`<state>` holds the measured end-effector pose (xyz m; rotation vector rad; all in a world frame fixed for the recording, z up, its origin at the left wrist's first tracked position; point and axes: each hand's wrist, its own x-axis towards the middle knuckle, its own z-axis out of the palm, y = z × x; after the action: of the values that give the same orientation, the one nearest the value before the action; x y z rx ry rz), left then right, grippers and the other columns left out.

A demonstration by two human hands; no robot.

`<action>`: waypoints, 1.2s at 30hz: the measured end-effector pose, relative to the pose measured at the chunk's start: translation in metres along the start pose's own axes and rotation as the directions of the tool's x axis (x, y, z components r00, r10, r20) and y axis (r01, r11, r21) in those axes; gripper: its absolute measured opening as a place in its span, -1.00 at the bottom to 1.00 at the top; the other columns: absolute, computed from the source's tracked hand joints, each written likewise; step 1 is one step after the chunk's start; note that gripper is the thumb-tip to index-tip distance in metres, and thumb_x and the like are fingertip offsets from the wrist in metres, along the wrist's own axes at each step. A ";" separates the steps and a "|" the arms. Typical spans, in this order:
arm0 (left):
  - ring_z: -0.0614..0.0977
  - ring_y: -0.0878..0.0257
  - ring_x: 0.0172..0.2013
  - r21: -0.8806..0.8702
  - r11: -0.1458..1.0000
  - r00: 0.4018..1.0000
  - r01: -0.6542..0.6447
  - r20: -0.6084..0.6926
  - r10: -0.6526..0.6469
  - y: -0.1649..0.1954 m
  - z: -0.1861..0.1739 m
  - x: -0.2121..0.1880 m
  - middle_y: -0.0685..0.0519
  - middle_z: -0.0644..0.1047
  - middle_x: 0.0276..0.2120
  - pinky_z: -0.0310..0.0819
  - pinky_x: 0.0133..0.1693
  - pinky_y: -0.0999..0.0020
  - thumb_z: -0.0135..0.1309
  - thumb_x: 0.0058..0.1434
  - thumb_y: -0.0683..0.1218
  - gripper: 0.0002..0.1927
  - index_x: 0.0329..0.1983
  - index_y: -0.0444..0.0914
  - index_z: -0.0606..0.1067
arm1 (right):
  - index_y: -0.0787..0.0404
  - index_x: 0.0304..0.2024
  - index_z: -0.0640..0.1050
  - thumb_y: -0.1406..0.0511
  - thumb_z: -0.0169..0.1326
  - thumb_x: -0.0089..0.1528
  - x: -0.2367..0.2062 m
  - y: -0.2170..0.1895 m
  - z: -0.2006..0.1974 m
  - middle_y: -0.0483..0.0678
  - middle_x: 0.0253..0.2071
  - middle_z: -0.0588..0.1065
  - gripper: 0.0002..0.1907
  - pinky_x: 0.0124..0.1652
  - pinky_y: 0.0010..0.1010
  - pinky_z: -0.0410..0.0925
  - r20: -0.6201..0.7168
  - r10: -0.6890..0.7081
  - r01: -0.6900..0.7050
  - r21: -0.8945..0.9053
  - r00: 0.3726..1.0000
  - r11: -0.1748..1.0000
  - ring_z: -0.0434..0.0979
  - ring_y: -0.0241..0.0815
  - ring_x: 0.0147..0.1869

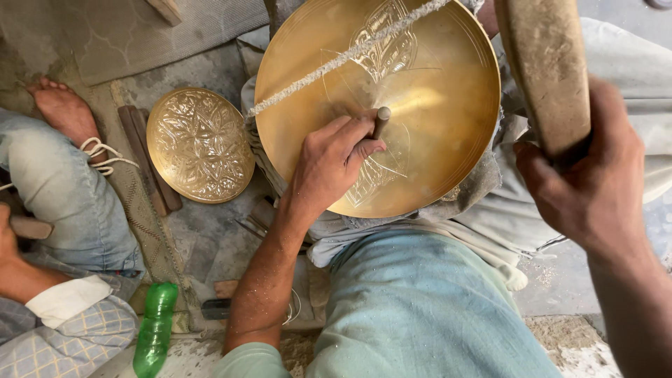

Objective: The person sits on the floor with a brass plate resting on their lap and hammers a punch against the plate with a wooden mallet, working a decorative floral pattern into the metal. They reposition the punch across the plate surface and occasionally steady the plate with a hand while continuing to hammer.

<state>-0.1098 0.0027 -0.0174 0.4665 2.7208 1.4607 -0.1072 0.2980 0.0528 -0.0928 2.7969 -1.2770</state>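
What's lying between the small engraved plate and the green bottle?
In the head view, between the small engraved plate and the green bottle lies dusty grey floor with a few thin metal tools; nothing else shows there.

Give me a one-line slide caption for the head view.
Left hand sets a punch on a brass plate; right hand raises a wooden mallet.

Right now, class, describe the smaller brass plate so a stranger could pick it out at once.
Start at the big golden brass dish in the person's lap, where the left hand holds a punch. Look left, to the floor: the smaller round plate lies flat there. Unlike the mostly smooth dish, its whole face is covered in embossed floral pattern.
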 end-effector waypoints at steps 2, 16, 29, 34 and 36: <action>0.63 -0.02 -0.31 0.001 1.000 0.999 -0.002 0.043 0.002 -0.001 -0.002 0.003 -0.07 0.55 -0.29 0.49 -0.27 0.14 0.28 0.30 -0.11 -0.69 0.04 -0.28 0.50 | 0.39 0.20 0.39 0.48 0.24 0.23 0.005 0.003 -0.001 0.18 -0.06 0.55 -0.49 0.07 -0.18 0.45 0.047 -0.006 0.008 -0.036 0.999 0.999 0.59 -0.01 0.06; 0.61 -0.06 -0.30 0.087 0.995 0.987 -0.039 0.157 0.025 0.014 -0.010 0.016 -0.05 0.52 -0.29 0.49 -0.29 0.10 0.24 0.30 -0.11 -0.63 0.14 -0.21 0.47 | 0.34 0.14 0.43 0.54 0.10 0.16 0.014 0.007 0.002 0.20 -0.05 0.53 -0.52 -0.07 -0.05 0.45 0.005 -0.181 0.177 -0.236 0.984 0.956 0.57 0.12 -0.02; 0.62 -0.08 -0.29 0.133 0.988 0.983 -0.077 0.178 0.053 0.014 -0.009 0.020 -0.05 0.51 -0.31 0.49 -0.29 0.09 0.26 0.29 -0.15 -0.72 0.01 -0.21 0.48 | 0.21 0.01 0.60 0.53 0.23 -0.01 0.017 -0.008 -0.007 0.02 -0.23 0.58 -0.50 -0.18 -0.17 0.39 0.019 -0.254 0.211 -0.615 0.967 0.760 0.53 -0.01 -0.19; 0.63 -0.06 -0.30 0.136 0.987 0.985 -0.085 0.164 0.062 0.014 -0.008 0.022 -0.04 0.51 -0.29 0.51 -0.30 0.10 0.25 0.28 -0.15 -0.70 0.05 -0.16 0.48 | 0.18 0.02 0.55 0.50 0.20 0.12 0.013 -0.001 -0.004 -0.03 -0.18 0.60 -0.60 -0.12 -0.18 0.46 0.018 0.007 -0.001 -0.345 1.000 0.939 0.58 -0.07 -0.15; 0.63 -0.05 -0.31 0.148 0.986 0.983 -0.077 0.178 0.050 0.017 -0.010 0.023 -0.04 0.50 -0.31 0.50 -0.31 0.10 0.25 0.28 -0.14 -0.69 0.06 -0.15 0.48 | 0.17 0.03 0.54 0.51 0.16 0.09 0.010 0.003 -0.002 0.00 -0.18 0.59 -0.56 -0.15 -0.15 0.46 0.006 0.034 -0.030 -0.303 0.999 0.953 0.57 -0.03 -0.15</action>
<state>-0.1292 0.0093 0.0046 0.6591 2.7126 1.1637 -0.1177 0.3008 0.0514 -0.0690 2.9474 -0.8278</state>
